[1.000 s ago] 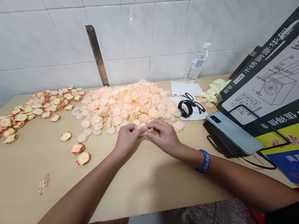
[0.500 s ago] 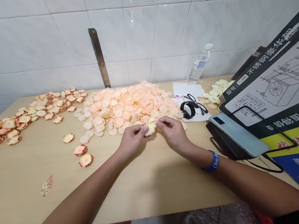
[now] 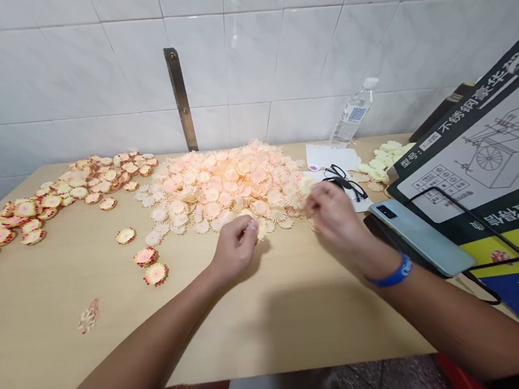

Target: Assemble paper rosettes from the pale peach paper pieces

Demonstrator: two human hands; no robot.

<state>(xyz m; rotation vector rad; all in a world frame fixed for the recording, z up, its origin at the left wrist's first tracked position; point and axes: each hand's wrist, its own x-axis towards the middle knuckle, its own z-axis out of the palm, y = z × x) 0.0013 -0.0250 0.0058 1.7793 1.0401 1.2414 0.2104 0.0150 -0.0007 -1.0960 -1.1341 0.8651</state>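
Observation:
My left hand (image 3: 235,247) is closed, pinching a pale flower-shaped petal piece (image 3: 260,228) just in front of the heap. Off to the right, my right hand (image 3: 337,216) is raised and smeared by motion. Its fingers are pinched together at a pale yellow petal piece (image 3: 306,184). Behind both hands spreads a big heap of pink and cream petal pieces (image 3: 219,184) with toothed edges. Layered flowers with red-tipped edges (image 3: 106,174) lie in a band at the left. A few single flowers (image 3: 156,274) rest nearer to my left forearm.
Glasses (image 3: 349,182) lie on white paper (image 3: 331,157), beside a clear bottle (image 3: 354,115). Pale yellow petal pieces (image 3: 383,161) are at the back right. A phone (image 3: 422,236) and a printed box (image 3: 486,156) stand at the right. Small scraps (image 3: 88,316) lie at the left front.
My hands have come apart. The right hand has moved right, with a pale yellow petal piece at its fingertips. My left hand stays nearly in place, still pinching a petal piece.

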